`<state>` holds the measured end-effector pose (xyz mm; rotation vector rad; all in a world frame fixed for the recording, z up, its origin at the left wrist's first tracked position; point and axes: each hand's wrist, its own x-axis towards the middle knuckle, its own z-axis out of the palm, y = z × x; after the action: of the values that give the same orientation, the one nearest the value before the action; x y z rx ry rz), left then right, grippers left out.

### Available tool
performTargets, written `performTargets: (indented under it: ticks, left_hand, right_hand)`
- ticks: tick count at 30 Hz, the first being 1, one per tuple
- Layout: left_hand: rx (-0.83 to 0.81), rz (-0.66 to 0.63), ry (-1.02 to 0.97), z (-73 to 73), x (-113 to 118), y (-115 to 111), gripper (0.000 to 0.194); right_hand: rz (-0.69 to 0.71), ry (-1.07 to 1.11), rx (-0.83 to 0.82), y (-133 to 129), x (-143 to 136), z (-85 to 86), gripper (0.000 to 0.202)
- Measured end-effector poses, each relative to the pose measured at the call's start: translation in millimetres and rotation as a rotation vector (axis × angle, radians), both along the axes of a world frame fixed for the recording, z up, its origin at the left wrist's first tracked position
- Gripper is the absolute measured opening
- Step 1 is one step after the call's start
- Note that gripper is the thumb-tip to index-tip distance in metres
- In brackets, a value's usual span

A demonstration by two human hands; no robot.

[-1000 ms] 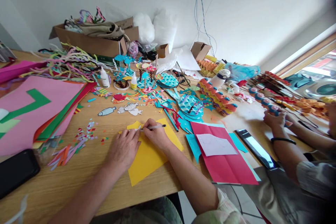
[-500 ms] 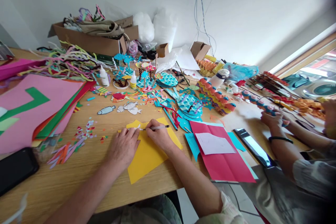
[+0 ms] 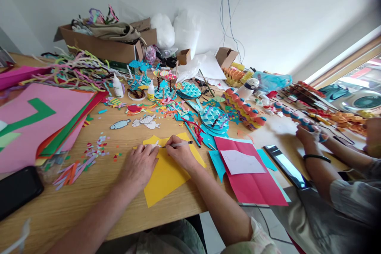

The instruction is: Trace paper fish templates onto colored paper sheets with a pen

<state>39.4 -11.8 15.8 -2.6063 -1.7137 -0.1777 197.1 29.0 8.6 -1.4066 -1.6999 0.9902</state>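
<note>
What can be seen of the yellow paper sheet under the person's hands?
The yellow paper sheet lies flat on the wooden table, turned diagonally, its lower corner near the table edge. It looks like thin, matte craft paper; its far edge is wavy, as if cut. The left hand presses on it, fingers on a small white cutout. The right hand rests on it, holding a slim pen tip-down near that cutout.

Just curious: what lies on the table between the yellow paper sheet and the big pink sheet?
In the head view, between yellow paper sheet and pink sheet: bare wooden table strewn with small coloured paper scraps.
</note>
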Motion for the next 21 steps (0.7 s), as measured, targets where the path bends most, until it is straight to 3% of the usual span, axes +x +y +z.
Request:
performTargets:
  ticks: [21]
  left_hand:
    - [0.019,-0.008,0.002,-0.3,0.0,0.9,0.03]
  right_hand:
    - [0.08,0.038,-0.036,6.5,-2.4,4.0,0.005]
